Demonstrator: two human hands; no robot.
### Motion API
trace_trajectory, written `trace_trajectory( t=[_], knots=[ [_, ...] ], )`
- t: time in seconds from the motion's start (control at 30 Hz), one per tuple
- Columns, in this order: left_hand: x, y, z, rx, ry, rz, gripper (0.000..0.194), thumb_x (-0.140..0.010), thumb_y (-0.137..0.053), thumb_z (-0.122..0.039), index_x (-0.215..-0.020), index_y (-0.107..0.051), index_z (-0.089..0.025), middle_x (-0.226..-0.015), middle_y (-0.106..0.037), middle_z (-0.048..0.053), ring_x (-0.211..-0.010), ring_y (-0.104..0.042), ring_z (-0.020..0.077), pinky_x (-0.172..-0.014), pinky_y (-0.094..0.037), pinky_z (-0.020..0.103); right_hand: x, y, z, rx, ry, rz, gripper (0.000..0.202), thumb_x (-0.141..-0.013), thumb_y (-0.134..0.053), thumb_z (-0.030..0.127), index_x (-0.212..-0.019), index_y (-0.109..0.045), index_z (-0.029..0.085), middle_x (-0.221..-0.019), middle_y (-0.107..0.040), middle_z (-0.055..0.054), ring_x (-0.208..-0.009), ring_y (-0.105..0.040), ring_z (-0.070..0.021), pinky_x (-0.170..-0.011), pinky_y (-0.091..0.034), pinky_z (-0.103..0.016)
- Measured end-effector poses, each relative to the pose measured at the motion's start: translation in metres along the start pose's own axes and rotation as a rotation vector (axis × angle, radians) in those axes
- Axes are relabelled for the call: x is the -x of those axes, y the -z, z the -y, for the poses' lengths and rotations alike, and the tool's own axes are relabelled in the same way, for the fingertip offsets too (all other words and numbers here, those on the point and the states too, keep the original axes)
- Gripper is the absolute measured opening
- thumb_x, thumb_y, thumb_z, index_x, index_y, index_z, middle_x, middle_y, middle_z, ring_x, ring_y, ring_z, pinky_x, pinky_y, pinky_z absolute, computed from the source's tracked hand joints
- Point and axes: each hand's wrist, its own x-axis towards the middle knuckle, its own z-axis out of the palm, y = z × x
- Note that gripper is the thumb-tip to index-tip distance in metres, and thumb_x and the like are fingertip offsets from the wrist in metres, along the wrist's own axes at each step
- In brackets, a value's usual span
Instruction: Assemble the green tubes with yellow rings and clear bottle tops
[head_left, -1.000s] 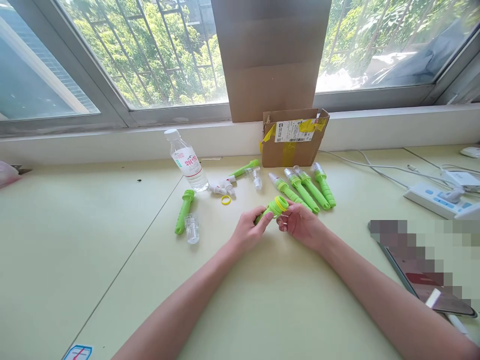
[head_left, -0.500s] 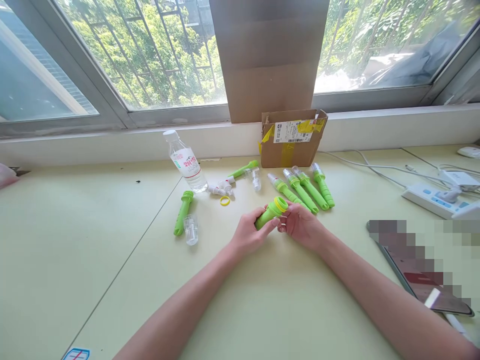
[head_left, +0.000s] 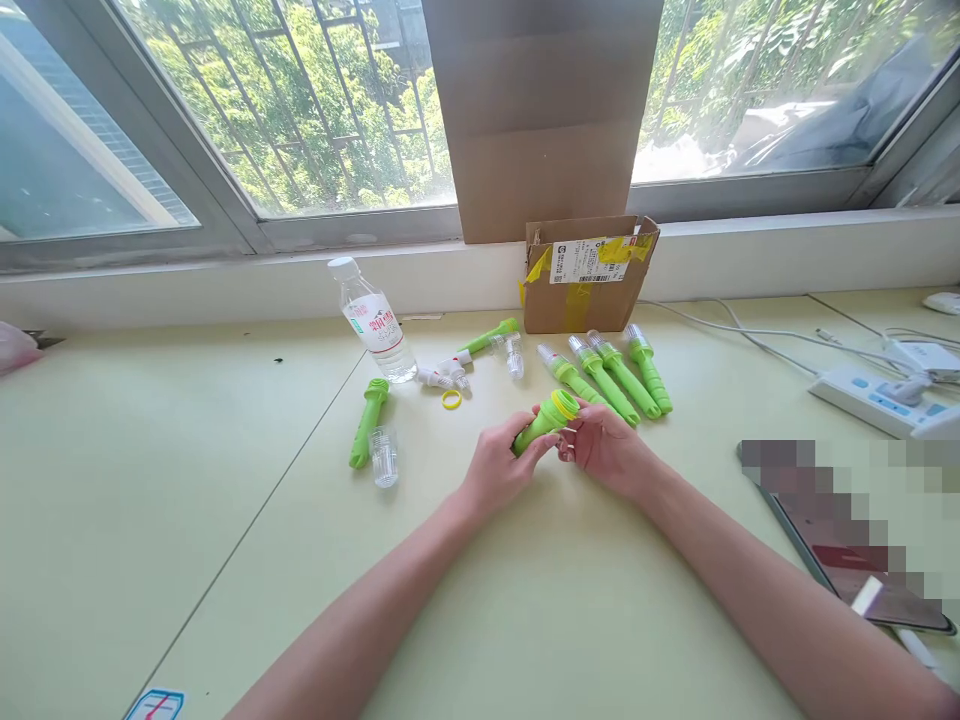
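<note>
My left hand is closed around a green plastic flashlight-like handle, tilted with its wide, open end up to the right. A yellow ring sits around that end. My right hand is at the same end, its fingertips pinching at the ring; part of the grip is hidden. To the left lie another green handle and a clear ribbed plastic cap. Beyond my hands are a loose yellow ring, small white-and-clear parts, a thin green handle and clear caps.
Several green handles with clear caps lie side by side beyond my right hand. A water bottle and a cardboard box stand by the window ledge. On the right are a power strip, cables and a phone.
The view has shifted very slightly. Both hands keep their places at the green handle, with no clear movement of the ring.
</note>
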Motion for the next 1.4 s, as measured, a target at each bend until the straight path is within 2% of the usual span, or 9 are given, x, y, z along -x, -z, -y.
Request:
trace_trajectory(
  t=[0.17, 0.3, 0.73, 0.93, 1.03, 1.13, 1.27, 1.4],
  knots=[
    [0.0009, -0.0005, -0.0011, -0.093, -0.105, -0.046, 0.027, -0.09, -0.05, -0.04, -0.08, -0.056, -0.016, -0.064, -0.052, -0.002, -0.055, -0.039, 0.0085, -0.056, -0.036, 0.021, 0.0001, -0.0004, -0.0002, -0.006, -0.007, -0.008, 0.02, -0.079, -0.052, 0.022, -0.093, -0.066, 0.023, -0.091, -0.068, -0.003, -0.061, -0.054, -0.0118, -0.055, -0.044, -0.025],
    [0.0015, -0.0006, 0.0009, -0.097, -0.128, -0.034, 0.027, -0.091, -0.049, -0.039, -0.077, -0.054, -0.016, -0.062, -0.048, -0.003, -0.054, -0.035, 0.0081, -0.054, -0.033, 0.021, -0.0004, 0.0002, -0.001, -0.003, -0.003, -0.008, 0.021, -0.079, -0.052, 0.022, -0.094, -0.066, 0.023, -0.089, -0.067, -0.003, -0.06, -0.054, -0.0119, -0.055, -0.043, -0.024],
    [0.0018, 0.0025, 0.0013, -0.037, -0.067, 0.056, 0.035, -0.093, -0.042, -0.043, -0.068, -0.047, -0.018, -0.053, -0.046, -0.005, -0.046, -0.036, 0.0071, -0.05, -0.031, 0.021, -0.0007, 0.0015, -0.0019, 0.0, -0.002, 0.006, 0.019, -0.08, -0.051, 0.02, -0.092, -0.066, 0.022, -0.086, -0.066, -0.003, -0.061, -0.053, -0.0118, -0.055, -0.043, -0.024],
    [0.0008, 0.0022, 0.0001, 0.0, -0.021, 0.087, 0.034, -0.094, -0.04, -0.043, -0.073, -0.051, -0.017, -0.055, -0.048, -0.005, -0.047, -0.04, 0.0076, -0.051, -0.034, 0.021, -0.002, 0.0005, -0.0012, 0.011, -0.003, -0.024, 0.02, -0.078, -0.053, 0.021, -0.093, -0.065, 0.023, -0.085, -0.066, -0.003, -0.06, -0.052, -0.0121, -0.054, -0.043, -0.025],
    [0.0009, -0.0001, 0.0024, -0.078, -0.025, 0.059, 0.032, -0.093, -0.04, -0.044, -0.081, -0.054, -0.017, -0.062, -0.054, -0.002, -0.052, -0.044, 0.0094, -0.054, -0.036, 0.022, -0.0021, -0.0002, -0.0012, 0.012, -0.003, -0.031, 0.021, -0.078, -0.053, 0.022, -0.095, -0.065, 0.023, -0.085, -0.066, -0.003, -0.06, -0.053, -0.0123, -0.055, -0.044, -0.025],
    [0.0008, -0.0022, 0.0036, -0.119, -0.028, -0.019, 0.029, -0.091, -0.045, -0.045, -0.09, -0.054, -0.017, -0.071, -0.06, 0.0, -0.057, -0.049, 0.0107, -0.058, -0.039, 0.023, -0.0021, -0.0002, -0.0018, 0.005, -0.002, -0.031, 0.02, -0.078, -0.053, 0.022, -0.094, -0.065, 0.022, -0.084, -0.065, -0.003, -0.06, -0.053, -0.0122, -0.056, -0.044, -0.026],
    [-0.0004, -0.0026, 0.0017, -0.177, -0.034, -0.092, 0.028, -0.091, -0.047, -0.044, -0.09, -0.057, -0.018, -0.075, -0.062, 0.0, -0.057, -0.049, 0.0099, -0.057, -0.038, 0.022, -0.0027, 0.0004, -0.0028, -0.018, 0.005, -0.065, 0.018, -0.077, -0.056, 0.02, -0.092, -0.065, 0.022, -0.079, -0.064, 0.0, -0.059, -0.053, -0.0114, -0.055, -0.044, -0.025],
    [-0.0011, -0.0023, 0.0001, -0.236, -0.029, -0.099, 0.029, -0.093, -0.042, -0.042, -0.095, -0.06, -0.019, -0.075, -0.062, 0.001, -0.062, -0.052, 0.0117, -0.058, -0.037, 0.022, -0.0026, -0.0004, -0.0028, -0.028, 0.007, -0.09, 0.017, -0.077, -0.058, 0.02, -0.092, -0.066, 0.022, -0.077, -0.062, 0.001, -0.059, -0.053, -0.0108, -0.055, -0.044, -0.024]
  ],
)
